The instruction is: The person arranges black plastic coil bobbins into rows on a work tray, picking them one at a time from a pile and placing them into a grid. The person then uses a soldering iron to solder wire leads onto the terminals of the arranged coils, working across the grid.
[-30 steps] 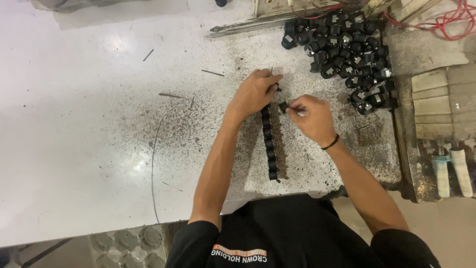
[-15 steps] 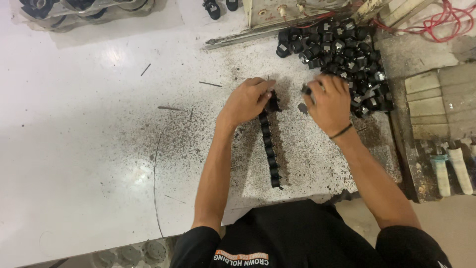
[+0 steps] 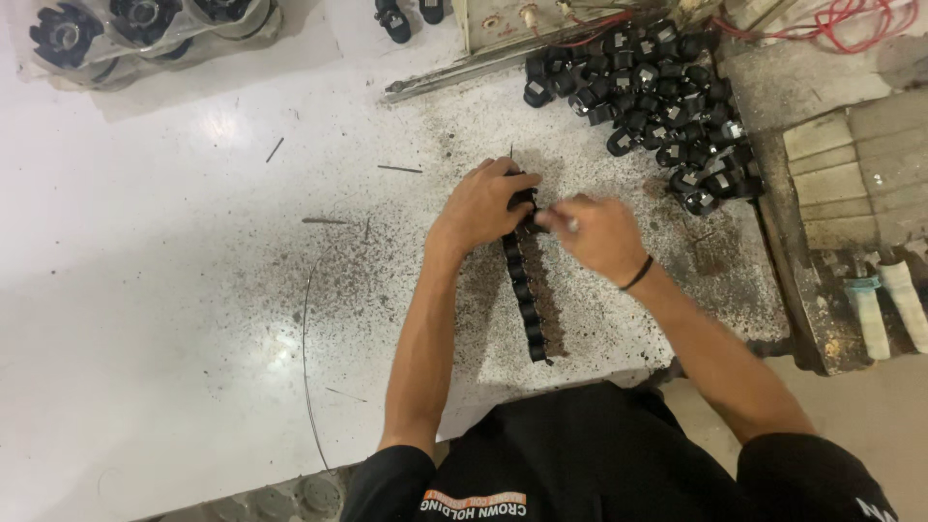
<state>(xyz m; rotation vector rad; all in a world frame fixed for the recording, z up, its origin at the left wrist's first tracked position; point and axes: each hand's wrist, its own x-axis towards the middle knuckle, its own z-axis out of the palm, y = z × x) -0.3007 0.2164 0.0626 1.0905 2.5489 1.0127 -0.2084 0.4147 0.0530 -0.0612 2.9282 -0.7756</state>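
Back from the pile, right hand [image 3: 597, 235] blurs, hiding the row's [image 3: 527, 290] top.

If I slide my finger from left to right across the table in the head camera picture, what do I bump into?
Thin curved wire → left hand → row of black parts → right hand → pile of black parts → two white tubes.

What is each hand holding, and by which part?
The left hand grips the far end of the black row of parts. The right hand pinches something small at that end; too blurred to name.
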